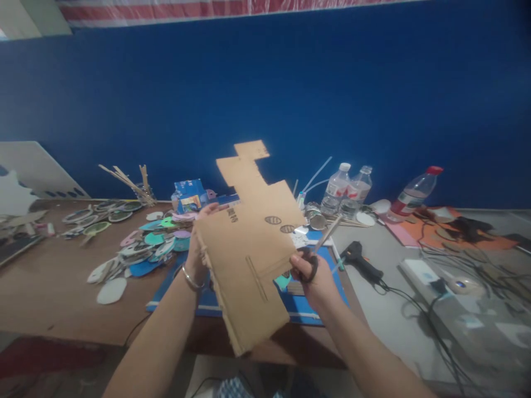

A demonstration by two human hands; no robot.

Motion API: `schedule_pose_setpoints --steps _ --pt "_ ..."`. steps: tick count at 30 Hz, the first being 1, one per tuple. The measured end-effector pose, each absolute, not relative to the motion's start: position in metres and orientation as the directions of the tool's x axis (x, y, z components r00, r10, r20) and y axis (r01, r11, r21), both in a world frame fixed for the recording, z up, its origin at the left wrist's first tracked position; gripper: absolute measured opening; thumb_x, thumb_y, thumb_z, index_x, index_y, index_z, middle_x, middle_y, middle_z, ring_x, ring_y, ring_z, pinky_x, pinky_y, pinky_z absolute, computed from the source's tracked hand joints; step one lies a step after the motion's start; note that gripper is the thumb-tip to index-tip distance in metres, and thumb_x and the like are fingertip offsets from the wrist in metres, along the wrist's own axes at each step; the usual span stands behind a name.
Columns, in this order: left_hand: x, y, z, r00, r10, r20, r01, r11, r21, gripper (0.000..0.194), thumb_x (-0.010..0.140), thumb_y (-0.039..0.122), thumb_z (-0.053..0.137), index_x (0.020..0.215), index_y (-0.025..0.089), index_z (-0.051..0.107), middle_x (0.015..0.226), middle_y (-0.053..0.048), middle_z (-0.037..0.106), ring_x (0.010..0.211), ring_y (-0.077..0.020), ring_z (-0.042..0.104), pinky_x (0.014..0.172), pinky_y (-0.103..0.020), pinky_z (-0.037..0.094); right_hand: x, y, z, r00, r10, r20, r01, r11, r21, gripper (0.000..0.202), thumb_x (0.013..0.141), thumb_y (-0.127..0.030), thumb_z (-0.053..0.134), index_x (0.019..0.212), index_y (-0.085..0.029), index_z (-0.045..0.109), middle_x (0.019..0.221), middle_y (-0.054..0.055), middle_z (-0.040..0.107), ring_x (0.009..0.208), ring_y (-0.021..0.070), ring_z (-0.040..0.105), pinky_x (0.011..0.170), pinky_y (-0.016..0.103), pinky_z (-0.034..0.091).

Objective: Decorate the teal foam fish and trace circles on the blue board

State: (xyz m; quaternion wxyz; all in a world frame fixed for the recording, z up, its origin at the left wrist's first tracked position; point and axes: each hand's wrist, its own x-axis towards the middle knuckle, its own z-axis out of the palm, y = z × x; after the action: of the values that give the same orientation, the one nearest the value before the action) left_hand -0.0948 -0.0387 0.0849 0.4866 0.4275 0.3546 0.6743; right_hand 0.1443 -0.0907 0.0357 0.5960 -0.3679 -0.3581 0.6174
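Note:
A brown piece of cardboard (244, 237), cut with stepped edges and narrowing towards the top, is held up above the table. Printed characters and dark oval marks show on its face. My left hand (198, 243), with a bracelet at the wrist, grips its left edge; most of those fingers are hidden behind the sheet. On the right, my right hand (317, 279) has the black handles of a pair of scissors (329, 233) in its grasp, blades pointing up and away. Its thumb also pinches the cardboard's right edge. Beneath the sheet lies a blue board (338, 284).
Left on the brown table (50, 298) are a pile of coloured cut-out pieces (155, 249) and wooden sticks (128, 182). Behind to the right stand plastic bottles (336, 190) and a tilted red-capped bottle (415, 193). A black glue gun (363, 262) and its cables lie right, by a power strip (427, 282).

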Motion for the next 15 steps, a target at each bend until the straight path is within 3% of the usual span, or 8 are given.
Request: schedule_pose_setpoints --steps 3,5,7,11,15 --pt "-0.080 -0.048 0.072 0.073 0.997 -0.026 -0.512 0.059 0.857 0.041 0.075 0.053 0.052 0.080 0.014 0.063 0.061 -0.003 0.065 0.056 -0.0182 0.062 0.056 -0.030 0.051 0.146 -0.085 0.030 0.193 0.981 0.002 -0.438 0.088 -0.895 0.028 0.062 -0.034 0.072 0.065 -0.016 0.051 0.050 -0.005 0.048 0.046 0.0085 0.043 0.046 0.022 0.034" --pt "-0.068 -0.061 0.059 0.192 0.979 -0.064 -0.511 0.156 0.845 0.042 0.074 0.052 0.054 0.090 0.014 0.063 0.069 -0.006 0.068 0.065 -0.0195 0.065 0.063 -0.031 0.052 0.150 -0.082 0.026 0.281 0.959 0.027 -0.393 0.141 -0.909 0.028 0.064 -0.036 0.071 0.068 -0.017 0.051 0.053 -0.004 0.050 0.049 0.0099 0.046 0.050 0.024 0.038" --pt "-0.053 -0.072 0.045 0.228 0.970 -0.087 -0.433 0.181 0.883 0.039 0.073 0.040 0.062 0.102 0.015 0.060 0.085 -0.007 0.070 0.079 -0.0212 0.066 0.075 -0.033 0.051 0.155 -0.081 0.023 0.322 0.946 0.045 -0.333 0.157 -0.930 0.029 0.067 -0.039 0.069 0.072 -0.016 0.052 0.055 -0.003 0.052 0.051 0.0109 0.048 0.053 0.025 0.039" --pt "-0.034 -0.082 0.030 0.027 1.000 -0.004 -0.297 0.012 0.955 0.053 0.071 0.028 0.066 0.120 0.016 0.051 0.108 -0.009 0.065 0.098 -0.0235 0.061 0.091 -0.039 0.045 0.167 -0.087 0.022 0.264 0.963 0.063 -0.105 0.094 -0.990 0.032 0.067 -0.044 0.066 0.074 -0.016 0.052 0.060 -0.001 0.053 0.057 0.0125 0.049 0.057 0.025 0.041" --pt "-0.033 -0.075 0.032 -0.145 0.979 0.145 -0.234 -0.177 0.956 0.057 0.075 0.029 0.062 0.127 0.017 0.044 0.114 -0.010 0.062 0.108 -0.0231 0.056 0.099 -0.040 0.038 0.173 -0.104 0.017 -0.027 0.997 0.076 0.125 0.079 -0.989 0.031 0.074 -0.046 0.058 0.080 -0.016 0.054 0.073 0.002 0.056 0.069 0.0152 0.050 0.065 0.026 0.041"
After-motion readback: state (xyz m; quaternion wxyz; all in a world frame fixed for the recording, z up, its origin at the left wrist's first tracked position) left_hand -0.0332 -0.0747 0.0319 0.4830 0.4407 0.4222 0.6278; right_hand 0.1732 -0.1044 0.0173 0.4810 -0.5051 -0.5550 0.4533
